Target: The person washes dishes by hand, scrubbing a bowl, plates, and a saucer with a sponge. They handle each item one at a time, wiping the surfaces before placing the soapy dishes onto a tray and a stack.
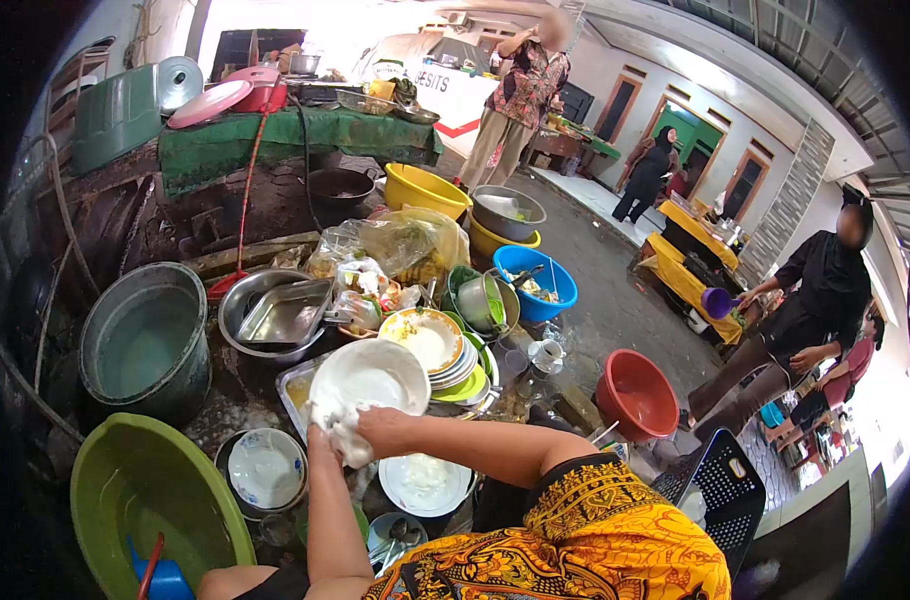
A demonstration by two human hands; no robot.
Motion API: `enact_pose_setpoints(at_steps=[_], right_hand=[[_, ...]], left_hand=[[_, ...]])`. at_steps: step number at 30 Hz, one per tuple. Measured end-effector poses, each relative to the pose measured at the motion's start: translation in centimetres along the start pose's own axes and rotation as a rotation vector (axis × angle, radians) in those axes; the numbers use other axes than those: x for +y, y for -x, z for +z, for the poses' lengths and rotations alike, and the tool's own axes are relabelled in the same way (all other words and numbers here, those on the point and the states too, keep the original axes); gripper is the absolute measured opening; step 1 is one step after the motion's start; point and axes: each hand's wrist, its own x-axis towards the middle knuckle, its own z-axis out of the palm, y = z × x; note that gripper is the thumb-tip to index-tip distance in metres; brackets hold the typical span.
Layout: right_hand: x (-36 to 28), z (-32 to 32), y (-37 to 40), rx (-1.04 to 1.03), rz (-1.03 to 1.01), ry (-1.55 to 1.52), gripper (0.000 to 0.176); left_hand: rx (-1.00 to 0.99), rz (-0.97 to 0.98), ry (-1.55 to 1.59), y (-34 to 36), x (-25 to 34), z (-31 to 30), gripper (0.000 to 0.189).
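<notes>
Both hands meet at the near rim of a white bowl [370, 372], tilted up and wet with suds. My left hand [327, 424], coated in foam, is closed at the bowl's lower left edge. Beside it, my right hand [380, 432] is closed around a white foamy mass [347, 440]; whether that is a sponge, a cloth or only suds cannot be made out. Right behind the bowl stands a stack of plates [425, 340] with food smears. Below the hands lie a soapy white plate [425, 482] and a small bowl with spoons [399, 535].
A green tub [125, 480] with a blue dipper [165, 575] and a dark water bucket [140, 335] stand left. Steel pans [275, 310] and bagged scraps [395, 245] lie ahead. Blue [537, 285] and red basins [635, 393] and a black crate [715, 480] are right. Several people stand beyond.
</notes>
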Motion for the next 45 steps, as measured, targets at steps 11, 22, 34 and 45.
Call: enact_pose_setpoints(at_steps=[11, 22, 34, 45], right_hand=[[0.4, 1.1, -2.8, 0.283, 0.029, 0.363, 0.018], [-2.5, -3.2, -3.6, 0.177, 0.162, 0.053, 0.018], [-5.6, -3.1, -2.3, 0.318, -0.091, 0.025, 0.016], [-1.1, -7.6, -1.7, 0.53, 0.225, -0.628, 0.033]], left_hand=[[-0.096, 0.184, 0.073, 0.6, 1.8, -1.0, 0.044], [-0.217, 0.338, 0.399, 2.8, 0.9, 2.9, 0.072], [-0.331, 0.368, 0.285, 0.2, -2.3, 1.0, 0.057], [-0.21, 0.414, 0.236, 0.7, -2.9, 0.8, 0.054]])
